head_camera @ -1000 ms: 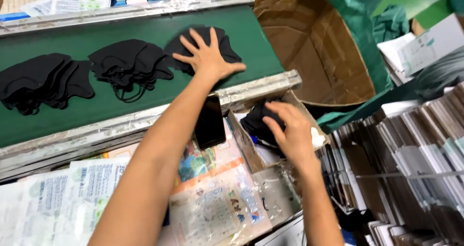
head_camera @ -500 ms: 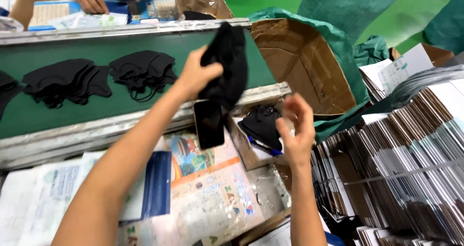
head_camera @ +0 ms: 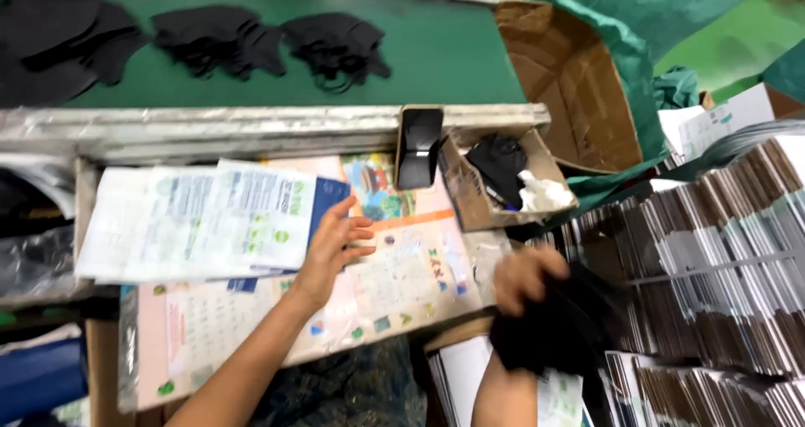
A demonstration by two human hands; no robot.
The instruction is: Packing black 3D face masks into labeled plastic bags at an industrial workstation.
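Right hand clenched on a soft black fabric mask at the table's near right edge; left hand, fingers spread and released, rests beside the flat printed paper sleeves lying to its left.

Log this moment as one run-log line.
left hand: open, at edge of printed packets | right hand: holding black mask | conveyor belt: black mask piles

The right hand grips a black mask bunched just below its fingers — stacked packets at its right — while the left hand lies flat on white printed sheets — well apart from that grip.
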